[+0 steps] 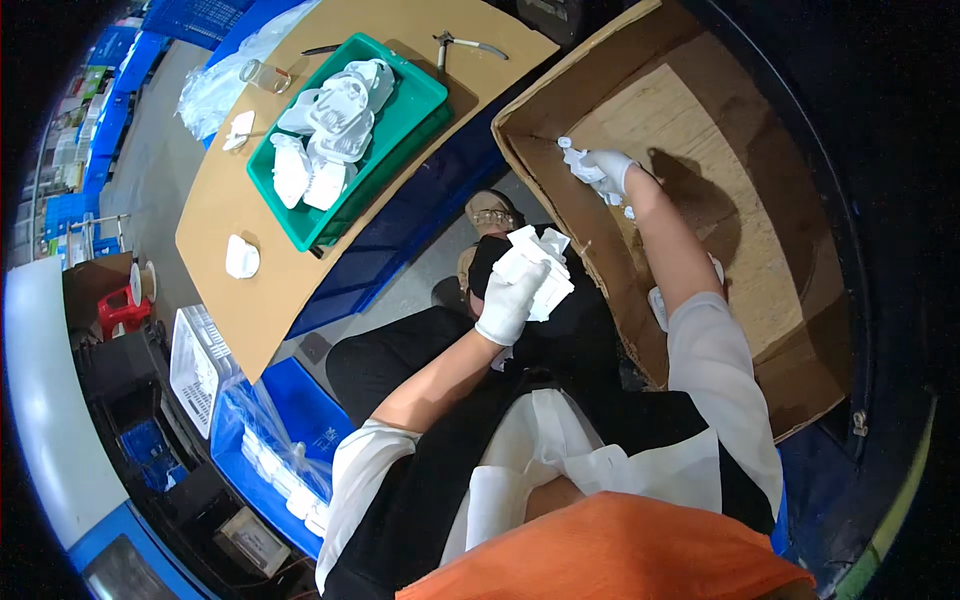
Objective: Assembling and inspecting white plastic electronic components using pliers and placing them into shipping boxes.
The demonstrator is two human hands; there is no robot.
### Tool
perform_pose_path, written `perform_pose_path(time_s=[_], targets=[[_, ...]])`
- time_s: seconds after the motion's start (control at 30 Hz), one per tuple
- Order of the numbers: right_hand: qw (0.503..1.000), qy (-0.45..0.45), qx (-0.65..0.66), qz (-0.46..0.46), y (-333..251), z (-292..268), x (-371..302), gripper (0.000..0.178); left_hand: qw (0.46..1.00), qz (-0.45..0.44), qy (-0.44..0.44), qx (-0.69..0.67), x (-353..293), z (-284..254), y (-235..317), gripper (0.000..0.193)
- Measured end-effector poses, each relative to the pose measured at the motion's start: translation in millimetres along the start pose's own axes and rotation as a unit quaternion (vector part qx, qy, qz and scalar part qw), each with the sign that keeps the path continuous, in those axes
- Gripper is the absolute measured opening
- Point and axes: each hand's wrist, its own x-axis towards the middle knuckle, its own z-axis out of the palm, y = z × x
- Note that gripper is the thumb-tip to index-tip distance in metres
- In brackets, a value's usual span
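In a white glove, my left hand (507,305) is closed around a bunch of flat white plastic pieces (549,284) above my lap. My right hand (613,174), gloved too, reaches into a cardboard box (535,183) on the right. Its fingers are closed on small white plastic pieces (577,164) near the box's left wall. Their exact kind is too unclear to name. A few more white bits (658,308) lie in the box, partly hidden by my right forearm.
A tan table (215,285) carries a green tray (428,95) of white moulded parts (340,118), pliers (468,43), a glass jar (264,76) and two loose white parts. Left of me stand a blue bin (290,385) with bagged white pieces and a white crate (192,365).
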Motion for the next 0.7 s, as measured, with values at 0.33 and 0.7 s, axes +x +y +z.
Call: perform_pose_path(time_s=[0.33,0.7], targets=[[0.999,-0.004,0.032,-0.021,-14,25,-16,0.027,1.000,0.020,0.006,-0.008,-1,-4,-2,0.023],[0.992,-0.005,0.128,0.011,-33,23,14,0.028,1.000,0.008,0.016,-0.007,-2,-3,-3,0.022]])
